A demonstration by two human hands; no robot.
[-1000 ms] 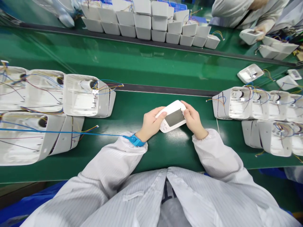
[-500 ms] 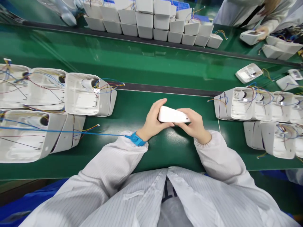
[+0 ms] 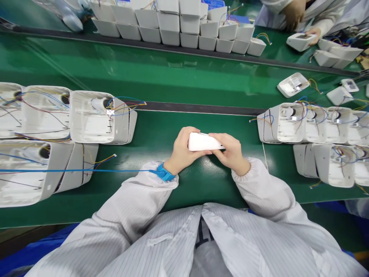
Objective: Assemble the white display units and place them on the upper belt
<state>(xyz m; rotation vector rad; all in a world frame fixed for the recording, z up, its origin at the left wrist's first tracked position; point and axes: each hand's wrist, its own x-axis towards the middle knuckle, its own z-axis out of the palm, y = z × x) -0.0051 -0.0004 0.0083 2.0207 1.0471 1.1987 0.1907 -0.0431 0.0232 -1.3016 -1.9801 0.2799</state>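
I hold a white plastic device housing (image 3: pixel 201 142) edge-on between both hands, just above the green bench (image 3: pixel 161 134). My left hand (image 3: pixel 182 152) wraps its fingers over the housing's left end. My right hand (image 3: pixel 229 152) grips the right end, fingers curled under it. The housing's screen side is turned away and hidden. A blue wrist strap (image 3: pixel 163 172) sits on my left wrist, and its blue cord (image 3: pixel 72 170) runs off to the left.
Open white shells with coloured wires lie in rows at the left (image 3: pixel 92 121) and at the right (image 3: pixel 284 122). More white shells (image 3: pixel 184 25) are stacked beyond the far belt (image 3: pixel 144 73). Another person's hand (image 3: pixel 313 32) holds a unit at the top right.
I have turned the housing from screen-up to edge-on. Both hands stay on it in about the same place.
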